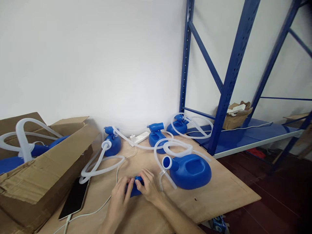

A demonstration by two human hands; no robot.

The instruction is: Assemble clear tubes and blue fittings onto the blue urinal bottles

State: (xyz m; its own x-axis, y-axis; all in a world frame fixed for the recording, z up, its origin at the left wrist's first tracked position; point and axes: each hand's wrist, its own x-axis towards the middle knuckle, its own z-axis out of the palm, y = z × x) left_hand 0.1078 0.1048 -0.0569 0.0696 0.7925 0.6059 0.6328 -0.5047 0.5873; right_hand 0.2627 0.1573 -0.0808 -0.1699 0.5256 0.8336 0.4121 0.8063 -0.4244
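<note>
Near the front of the wooden table, my left hand and my right hand are both closed on a small blue plastic fitting. Fingers and thumbs meet at its top, hiding much of its shape. To the right of my hands lies a blue plastic urinal bottle with a handle hole and an open, white-rimmed spout facing left. A clear hose runs beside the spout, with one end close to my right forearm.
More blue bottles with hoses stand behind: a left one, a middle one and a far one. A cardboard box holds others. A tablet, charging cable, power strip and blue rack surround the workspace.
</note>
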